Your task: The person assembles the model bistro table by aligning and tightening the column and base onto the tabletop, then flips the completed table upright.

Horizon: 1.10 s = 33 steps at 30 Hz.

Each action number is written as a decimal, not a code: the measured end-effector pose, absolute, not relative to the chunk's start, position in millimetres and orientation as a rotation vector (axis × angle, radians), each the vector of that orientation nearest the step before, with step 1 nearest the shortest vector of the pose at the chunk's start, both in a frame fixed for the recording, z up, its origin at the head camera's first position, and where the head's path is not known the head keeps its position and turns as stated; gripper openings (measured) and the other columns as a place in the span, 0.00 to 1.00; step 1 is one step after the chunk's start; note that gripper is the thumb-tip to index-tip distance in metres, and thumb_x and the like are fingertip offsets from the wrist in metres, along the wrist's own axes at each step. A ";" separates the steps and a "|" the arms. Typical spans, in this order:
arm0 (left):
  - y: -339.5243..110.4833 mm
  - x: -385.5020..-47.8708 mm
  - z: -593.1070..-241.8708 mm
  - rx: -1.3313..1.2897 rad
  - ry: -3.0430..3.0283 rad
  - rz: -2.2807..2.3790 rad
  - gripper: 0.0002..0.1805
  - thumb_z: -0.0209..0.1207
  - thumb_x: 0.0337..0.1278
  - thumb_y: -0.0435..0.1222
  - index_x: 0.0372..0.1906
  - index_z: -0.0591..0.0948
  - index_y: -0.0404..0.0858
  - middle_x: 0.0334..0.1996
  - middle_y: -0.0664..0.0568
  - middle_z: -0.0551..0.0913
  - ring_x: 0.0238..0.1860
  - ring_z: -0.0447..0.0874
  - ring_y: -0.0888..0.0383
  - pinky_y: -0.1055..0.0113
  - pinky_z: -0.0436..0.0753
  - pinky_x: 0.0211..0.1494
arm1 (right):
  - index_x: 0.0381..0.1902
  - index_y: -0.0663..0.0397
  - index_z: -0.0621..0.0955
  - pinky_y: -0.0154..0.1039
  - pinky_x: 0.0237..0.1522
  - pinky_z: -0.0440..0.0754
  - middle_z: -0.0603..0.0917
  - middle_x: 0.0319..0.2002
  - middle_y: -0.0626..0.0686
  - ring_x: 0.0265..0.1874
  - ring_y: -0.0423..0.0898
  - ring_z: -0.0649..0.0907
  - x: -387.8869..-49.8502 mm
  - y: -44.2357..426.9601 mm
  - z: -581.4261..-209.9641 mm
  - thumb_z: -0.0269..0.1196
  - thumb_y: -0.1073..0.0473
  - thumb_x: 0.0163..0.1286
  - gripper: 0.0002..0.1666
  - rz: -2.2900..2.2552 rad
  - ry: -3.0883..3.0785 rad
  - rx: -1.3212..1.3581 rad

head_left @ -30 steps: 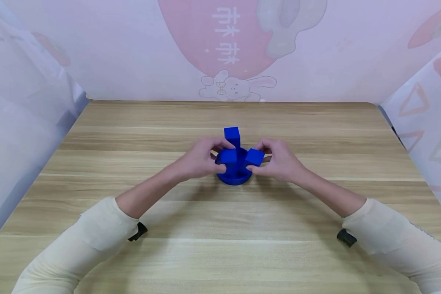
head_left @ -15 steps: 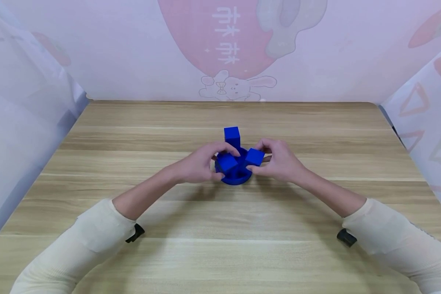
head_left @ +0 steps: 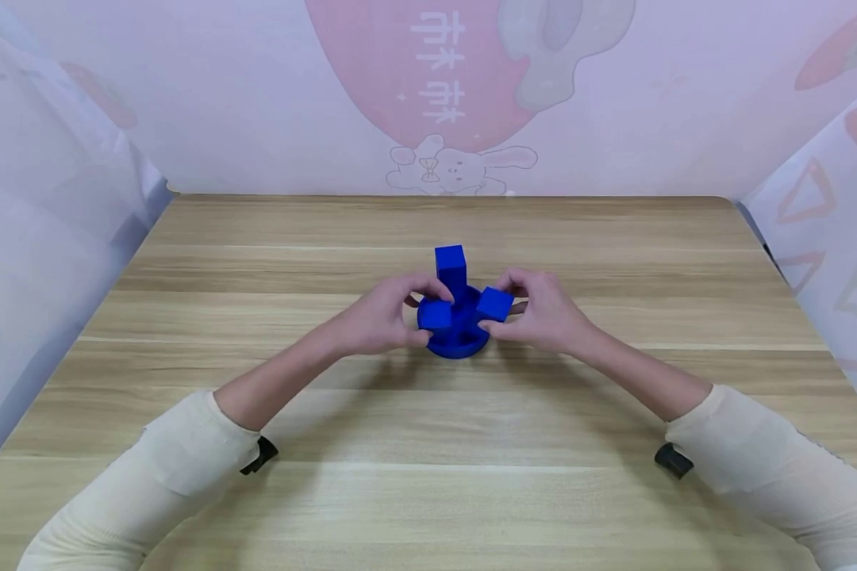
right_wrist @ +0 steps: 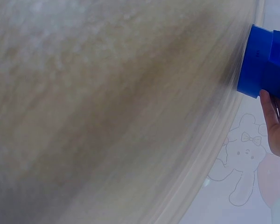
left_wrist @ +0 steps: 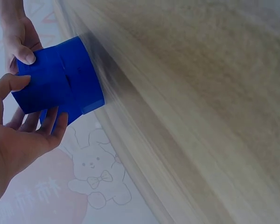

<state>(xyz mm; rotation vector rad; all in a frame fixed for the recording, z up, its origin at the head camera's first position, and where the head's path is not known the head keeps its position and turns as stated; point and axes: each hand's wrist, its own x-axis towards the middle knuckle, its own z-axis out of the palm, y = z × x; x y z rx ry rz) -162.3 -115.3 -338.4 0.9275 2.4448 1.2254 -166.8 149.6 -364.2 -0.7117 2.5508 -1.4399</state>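
Note:
A round blue holder (head_left: 459, 350) with a raised rim stands at the middle of the wooden table. Three blue square-topped blocks rise from it. My left hand (head_left: 380, 319) grips the left block (head_left: 436, 315), thumb on the near side and fingers on the far side. The right block (head_left: 496, 303) is pinched between the thumb and fingers of my right hand (head_left: 548, 311). Taller in view, the back block (head_left: 451, 262) stands upright, untouched. In the left wrist view, the left fingers curl round a blue block (left_wrist: 42, 86) above the holder (left_wrist: 86, 77). The block bottoms are hidden.
The wooden table (head_left: 457, 468) stretches around the holder on all sides. A pale printed curtain (head_left: 257, 103) hangs behind its far edge, with more sheeting at the left and right. Both forearms wear cream sleeves with a small black device (head_left: 260, 456) under each.
The left block has turned, then squared up again, and sits lower and further left. My left hand has shifted slightly left with it. The right hand and its block have stayed put.

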 end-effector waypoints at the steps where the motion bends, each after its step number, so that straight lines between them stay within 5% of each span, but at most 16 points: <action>1: -116.5 -163.1 -338.2 0.945 2.429 1.229 0.22 0.67 0.49 0.22 0.53 0.82 0.31 0.54 0.41 0.85 0.58 0.80 0.44 0.44 0.80 0.60 | 0.38 0.64 0.80 0.48 0.47 0.89 0.86 0.38 0.58 0.42 0.55 0.89 -166.9 149.6 -364.3 0.78 0.66 0.56 0.18 -1.442 2.549 -0.712; 8: -123.2 -165.5 -340.4 1.008 2.396 1.252 0.22 0.63 0.47 0.17 0.50 0.83 0.32 0.53 0.42 0.85 0.58 0.80 0.45 0.48 0.82 0.56 | 0.38 0.64 0.80 0.51 0.47 0.89 0.86 0.38 0.58 0.42 0.56 0.88 -166.8 149.0 -364.2 0.78 0.67 0.55 0.18 -1.452 2.544 -0.709; 16: -123.0 -159.0 -340.8 0.771 2.481 1.245 0.32 0.78 0.48 0.32 0.58 0.76 0.29 0.53 0.41 0.83 0.57 0.79 0.46 0.50 0.80 0.59 | 0.38 0.64 0.80 0.49 0.47 0.89 0.86 0.39 0.58 0.42 0.55 0.88 -165.9 149.0 -364.5 0.78 0.66 0.56 0.18 -1.448 2.546 -0.698; 24: -120.7 -153.4 -339.4 0.607 2.521 1.338 0.25 0.78 0.48 0.31 0.49 0.78 0.29 0.46 0.41 0.84 0.47 0.85 0.46 0.50 0.86 0.55 | 0.38 0.64 0.81 0.48 0.47 0.89 0.86 0.38 0.58 0.41 0.55 0.88 -166.0 149.1 -366.3 0.78 0.67 0.56 0.18 -1.449 2.550 -0.702; 33: -118.1 -152.5 -336.6 0.555 2.549 1.300 0.23 0.78 0.48 0.31 0.47 0.79 0.29 0.43 0.42 0.85 0.43 0.84 0.48 0.63 0.85 0.45 | 0.38 0.65 0.81 0.52 0.46 0.89 0.86 0.37 0.58 0.40 0.56 0.89 -165.3 148.0 -364.6 0.78 0.68 0.55 0.17 -1.463 2.565 -0.724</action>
